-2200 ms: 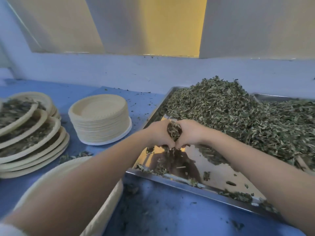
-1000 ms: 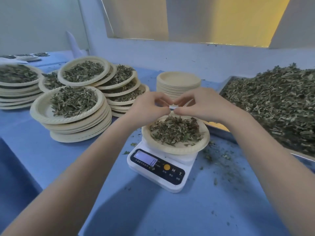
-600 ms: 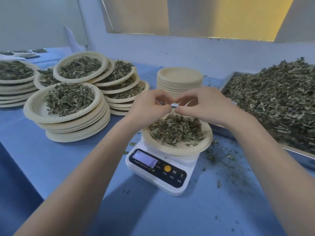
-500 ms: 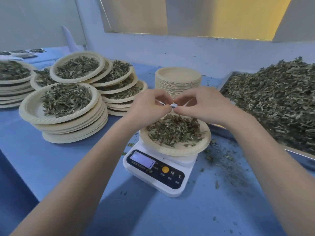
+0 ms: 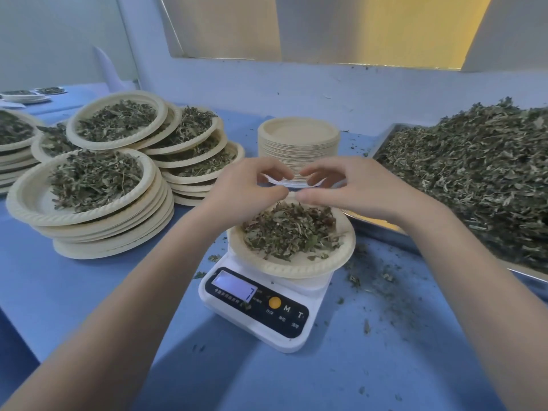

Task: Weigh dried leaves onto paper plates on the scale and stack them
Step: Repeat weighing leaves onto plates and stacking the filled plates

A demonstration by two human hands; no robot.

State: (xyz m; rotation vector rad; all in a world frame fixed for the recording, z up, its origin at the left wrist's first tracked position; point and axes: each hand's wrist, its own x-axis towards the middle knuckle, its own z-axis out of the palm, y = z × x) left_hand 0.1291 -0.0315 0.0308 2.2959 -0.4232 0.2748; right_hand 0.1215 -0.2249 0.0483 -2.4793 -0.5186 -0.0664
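A paper plate (image 5: 299,269) with a small heap of dried leaves (image 5: 289,231) sits on the white digital scale (image 5: 258,310), whose display reads 7. My left hand (image 5: 246,192) and my right hand (image 5: 348,188) hover just above the plate's far edge. Their fingers are loosely curled, the fingertips a little apart, and I see nothing held in either. A tall stack of empty paper plates (image 5: 298,142) stands right behind my hands.
Leaning stacks of leaf-filled plates (image 5: 89,185) crowd the left of the blue table, with more behind (image 5: 189,143). A metal tray (image 5: 382,137) heaped with dried leaves (image 5: 474,179) fills the right. Leaf crumbs (image 5: 373,280) lie scattered beside the scale.
Both hands came from the tray, where they cupped leaves, to above the plate on the scale. In the last half second the touching fingertips have parted slightly.
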